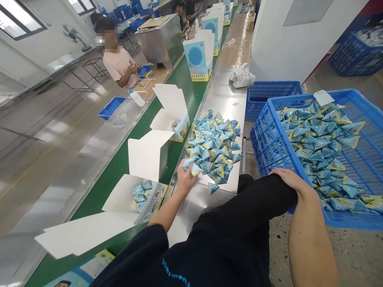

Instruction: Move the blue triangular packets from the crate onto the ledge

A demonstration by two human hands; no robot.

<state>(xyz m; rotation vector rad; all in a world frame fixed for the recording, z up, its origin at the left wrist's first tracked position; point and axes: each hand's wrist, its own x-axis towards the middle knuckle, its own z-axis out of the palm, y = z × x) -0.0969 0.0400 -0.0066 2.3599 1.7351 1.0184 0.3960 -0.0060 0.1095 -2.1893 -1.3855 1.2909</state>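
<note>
My left hand [186, 178] is closed on a small blue and yellow triangular packet [193, 166], at the near left edge of a heap of similar packets [214, 145] on the steel table. One loose packet [213, 187] lies just in front of the heap. My right hand [289, 179] rests on my knee beside the blue crate, its fingers laid over the black trouser cloth and holding nothing. Left of my left arm, an open box [149, 207] on the green belt has several packets inside. Farther along, another open box [182, 129] also contains packets.
A blue crate [260, 147] full of packets stands at my right. Upright boxes [196, 59] stand farther up the green belt [119, 159]. A striped cloth [242, 75] lies on the steel table [223, 89]. Across the belt sits a person [119, 65] in a pink shirt.
</note>
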